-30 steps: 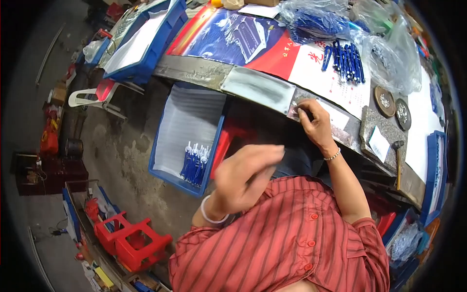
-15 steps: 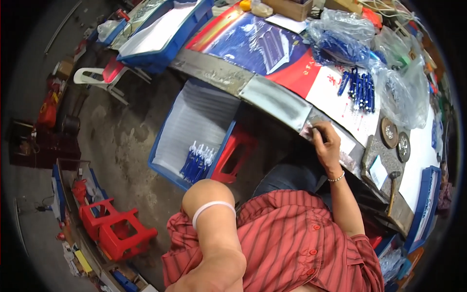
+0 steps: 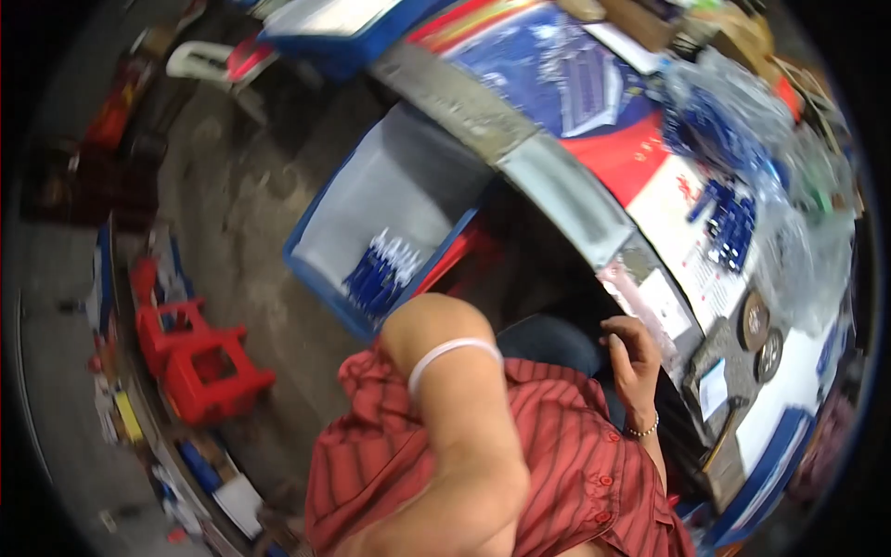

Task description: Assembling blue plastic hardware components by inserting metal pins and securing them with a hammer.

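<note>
- Bounded by raised walls all round: the blue bin [image 3: 320, 297], lined in white, with blue pens [image 3: 380, 274] lying bunched at its near end.
- Right of the bin, past a dark gap: the long near edge of the grey worktop [image 3: 455, 102], partly topped by a pale metal plate [image 3: 571, 195].
- Left of the bin: a broad stretch of floor [image 3: 251, 213], reaching to red stools [image 3: 200, 401].
- Farther right of the bin, on the worktop: a poster sheet [image 3: 566, 74] bearing red characters [image 3: 687, 190] (too smeared to read), and near them a second bunch of pens [image 3: 729, 227].
- Right of the bin, well apart from it: the right hand [image 3: 636, 367], upright from the wrist, beside the worktop edge and nearest a pinkish strip [image 3: 640, 302]; grip slack and released, fingers loosely curled, nothing visible inside.
- Nearer the body than the bin: the left forearm [image 3: 469, 418], folded back toward the camera, ringed by a white band [image 3: 450, 348]; left hand [image 3: 418, 537] mostly cut off below, grip impossible to tell.
</note>
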